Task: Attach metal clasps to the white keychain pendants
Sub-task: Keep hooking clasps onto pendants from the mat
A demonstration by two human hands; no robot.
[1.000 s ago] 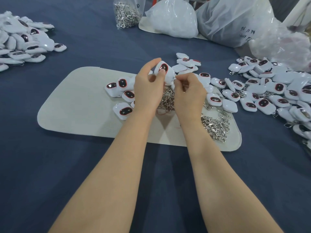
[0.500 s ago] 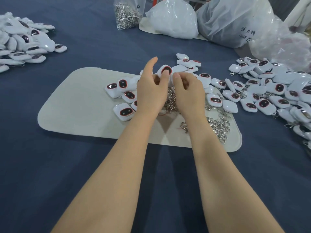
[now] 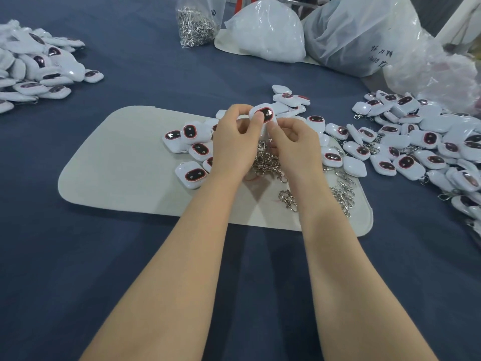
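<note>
My left hand (image 3: 235, 142) pinches a white pendant (image 3: 266, 114) with a dark red-rimmed oval face, holding it up over the beige mat (image 3: 125, 162). My right hand (image 3: 294, 144) is right beside it with curled fingers at the pendant's lower edge; what those fingers hold is hidden. Below both hands lies a heap of metal clasps (image 3: 265, 162), with more clasps (image 3: 341, 194) spread to the right on the mat. Loose white pendants (image 3: 192, 149) lie on the mat to the left of my hands.
A large pile of pendants (image 3: 426, 152) covers the blue cloth at right, another pile (image 3: 33, 69) sits at far left. A clear bag of clasps (image 3: 195, 24) and bulky plastic bags (image 3: 359, 35) stand at the back.
My left index finger, raised half a second ago, has curled back onto the pendant. Both hands stay close together at the pendant over the clasp heap.
</note>
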